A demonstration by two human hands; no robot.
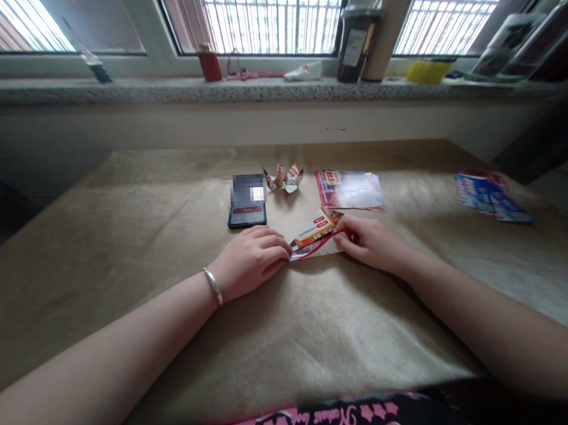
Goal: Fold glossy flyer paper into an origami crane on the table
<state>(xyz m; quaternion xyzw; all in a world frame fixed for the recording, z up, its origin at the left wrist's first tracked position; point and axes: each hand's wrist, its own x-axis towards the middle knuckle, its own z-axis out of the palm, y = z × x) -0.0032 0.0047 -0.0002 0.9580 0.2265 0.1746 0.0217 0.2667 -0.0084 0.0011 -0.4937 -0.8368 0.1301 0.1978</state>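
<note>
A printed sheet of paper (316,232), partly folded, lies on the table between my hands. Its colours are orange, white and red, and a fold lifts along its near side. My left hand (258,255) rests palm down with its fingertips on the paper's left corner; a silver bangle circles that wrist. At the right end, my right hand (368,241) pinches the paper between thumb and fingers. Just beyond my left hand lies a phone (247,205) with part of its screen blurred out. Beside the phone stands a folded paper figure (285,179) with pointed ends.
A stack of colourful leaflets (349,190) sits past my right hand, and more blue leaflets (492,196) lie farther right. Along the windowsill (268,86) stand a dark lidded container (357,47), a red jar (208,64) and a yellow item (429,72).
</note>
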